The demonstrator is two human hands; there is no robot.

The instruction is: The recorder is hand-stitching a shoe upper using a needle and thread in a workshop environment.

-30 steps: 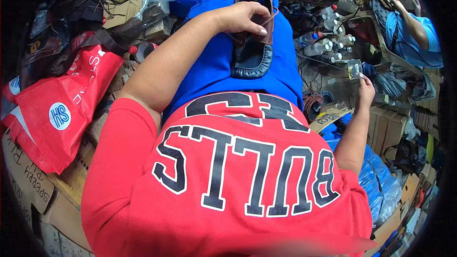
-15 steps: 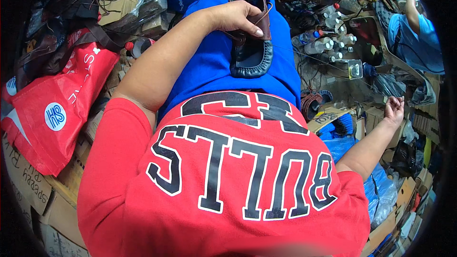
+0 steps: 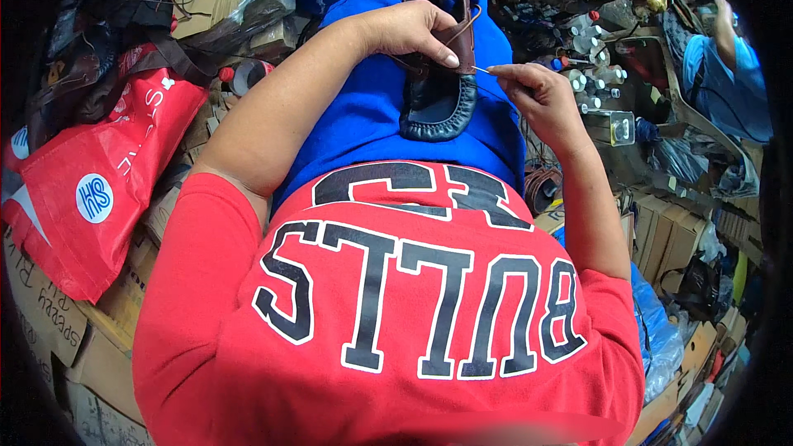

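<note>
A moccasin-type shoe (image 3: pixel 447 126), brown at the heel and black with a gathered seam at the toe, lies toe toward me on my blue-covered lap (image 3: pixel 355 120). My left hand (image 3: pixel 410 29) grips its side, thumb on the brown leather and fingers partly hidden inside. To its right, my right hand (image 3: pixel 541 99) pinches a thin, pale needle (image 3: pixel 481 70). The needle's far end meets the shoe's right edge where brown and black join; whether it has pierced the leather I cannot tell. A brown lace (image 3: pixel 475 16) loops from the shoe's side.
On the left lies a red bag (image 3: pixel 124 173) over cardboard boxes (image 3: pixel 49 306). Several plastic bottles (image 3: pixel 591 78) stand at the right, near a clear square container (image 3: pixel 619 127). Another person's arm and blue sleeve (image 3: pixel 727 74) show at the far right. Clear-wrapped blue material (image 3: pixel 661 347) lies by my right elbow.
My right hand has come in from far out at the right to the shoe's right edge. The thread stretched out toward the right no longer shows. My left hand keeps its grip.
</note>
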